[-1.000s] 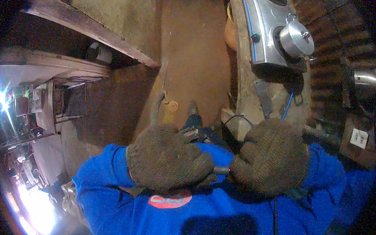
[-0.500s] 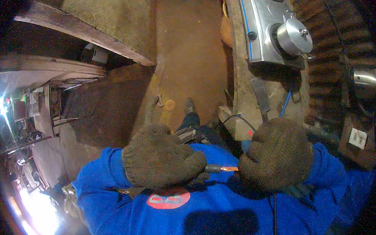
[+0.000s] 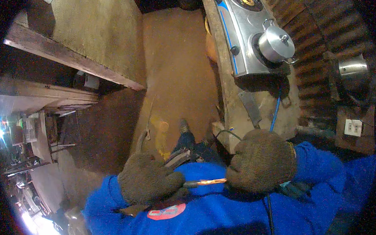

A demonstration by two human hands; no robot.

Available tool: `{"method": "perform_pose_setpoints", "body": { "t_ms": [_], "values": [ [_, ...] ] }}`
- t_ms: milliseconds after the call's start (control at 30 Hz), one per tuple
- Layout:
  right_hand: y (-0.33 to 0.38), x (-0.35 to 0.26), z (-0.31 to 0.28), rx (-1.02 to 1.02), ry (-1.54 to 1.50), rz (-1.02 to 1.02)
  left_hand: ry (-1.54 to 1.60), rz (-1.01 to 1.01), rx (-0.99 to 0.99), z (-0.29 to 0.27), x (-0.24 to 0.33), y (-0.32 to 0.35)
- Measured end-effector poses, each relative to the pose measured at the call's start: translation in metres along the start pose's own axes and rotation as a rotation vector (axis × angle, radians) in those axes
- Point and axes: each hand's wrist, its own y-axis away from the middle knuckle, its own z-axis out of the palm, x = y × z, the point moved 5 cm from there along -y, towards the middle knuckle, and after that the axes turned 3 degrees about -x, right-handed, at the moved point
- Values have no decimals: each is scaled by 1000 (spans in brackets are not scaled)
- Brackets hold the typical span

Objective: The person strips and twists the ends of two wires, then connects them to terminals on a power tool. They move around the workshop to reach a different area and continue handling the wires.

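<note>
Both my hands wear thick brown knitted gloves, held in front of my blue top. Closed around a dark-sheathed cable (image 3: 190, 185), my left hand (image 3: 146, 181) lets a short stub of its covering poke out. Bare copper strands (image 3: 211, 182) run from that stub across to my right hand (image 3: 260, 164). The right fingers are curled closed at the strands' far end; the grip itself is hidden by the glove. A black cable (image 3: 228, 132) bends out beside the right hand, and another black cord (image 3: 270, 217) hangs below it.
On the right, a worktop (image 3: 282, 119) holds a gas stove (image 3: 245, 44) with a lidded metal pot (image 3: 276, 44), a cleaver (image 3: 250, 108) and a blue hose (image 3: 276, 108). A wall socket (image 3: 353, 127) sits at far right. A wooden panel (image 3: 91, 29) stands upper left.
More bare copper shows between my hands than before, and less of the dark covering sticks out of the left glove. The view has shifted, with the stove now further left.
</note>
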Motion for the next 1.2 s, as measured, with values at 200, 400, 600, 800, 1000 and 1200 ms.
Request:
{"method": "perform_pose_setpoints", "body": {
  "t_ms": [200, 400, 600, 800, 1000, 1200],
  "values": [
    [71, 83, 26, 72, 213, 480, -98, -843, 50, 67, -106, 119],
    [46, 154, 93, 443, -49, 676, -165, -790, 607, 78, -151, 85],
    [-40, 202, 156, 732, -477, 666, -71, -794, 730, 65, -150, 76],
    [-111, 234, 177, 739, -827, 915, 250, -909, 908, 64, -207, 95],
    [-175, 250, 160, 776, -431, 692, 719, -968, 1001, 81, -267, 100],
    [-226, 255, 31, 685, 88, 288, 734, -1099, 1087, 77, -297, 107]
  ]
}}
